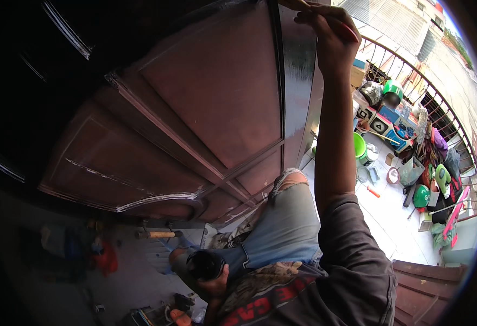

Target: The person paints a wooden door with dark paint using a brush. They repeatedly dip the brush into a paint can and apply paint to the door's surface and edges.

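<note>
Raised at the top of the view, my right hand (pixel 333 46) grips a paintbrush (pixel 348 32) with a red-ended handle. The brush's bristles are cut off or lost in the dark upper edge. It is close to the upper part of a brown panelled door (pixel 211 103). Glossy black paint covers the door's top and left areas and part of its right-hand stile, while the middle panels are matt brown. Low at my lap, my left hand (pixel 216 280) is wrapped round a round container (pixel 204 264) whose inside looks black.
Beyond my right arm, a white-tiled floor (pixel 390 217) holds a green bucket (pixel 359 145), helmets (pixel 393 89), boxes and bags along a metal railing (pixel 412 68). Another brown panelled piece (pixel 428 290) is at lower right. A wooden-handled tool (pixel 159 234) shows below the door.
</note>
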{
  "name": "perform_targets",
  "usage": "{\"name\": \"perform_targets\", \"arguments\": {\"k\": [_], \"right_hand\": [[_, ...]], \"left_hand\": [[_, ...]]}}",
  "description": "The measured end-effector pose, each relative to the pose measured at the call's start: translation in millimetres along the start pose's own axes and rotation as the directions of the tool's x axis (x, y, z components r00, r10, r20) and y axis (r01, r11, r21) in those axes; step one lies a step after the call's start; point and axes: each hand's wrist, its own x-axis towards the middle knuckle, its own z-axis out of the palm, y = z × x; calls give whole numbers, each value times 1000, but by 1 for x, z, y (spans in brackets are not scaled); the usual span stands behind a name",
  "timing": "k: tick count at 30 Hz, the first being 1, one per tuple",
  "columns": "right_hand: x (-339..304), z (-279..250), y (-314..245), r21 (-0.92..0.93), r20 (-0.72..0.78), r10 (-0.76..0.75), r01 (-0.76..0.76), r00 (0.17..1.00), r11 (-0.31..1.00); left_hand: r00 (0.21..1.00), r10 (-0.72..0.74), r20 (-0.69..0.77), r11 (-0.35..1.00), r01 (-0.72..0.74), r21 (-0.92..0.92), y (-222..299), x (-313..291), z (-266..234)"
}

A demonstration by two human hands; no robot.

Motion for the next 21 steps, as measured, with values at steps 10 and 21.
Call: {"name": "perform_targets", "arguments": {"k": [10, 21], "right_hand": [[-40, 16, -5, -465, 255, -473, 536, 843, 705], [-21, 4, -24, -453, 452, -349, 549, 821, 703]], "left_hand": [[985, -86, -151, 996, 80, -47, 37, 28, 28], [998, 56, -18, 996, -54, 76, 45, 37, 48]]}}
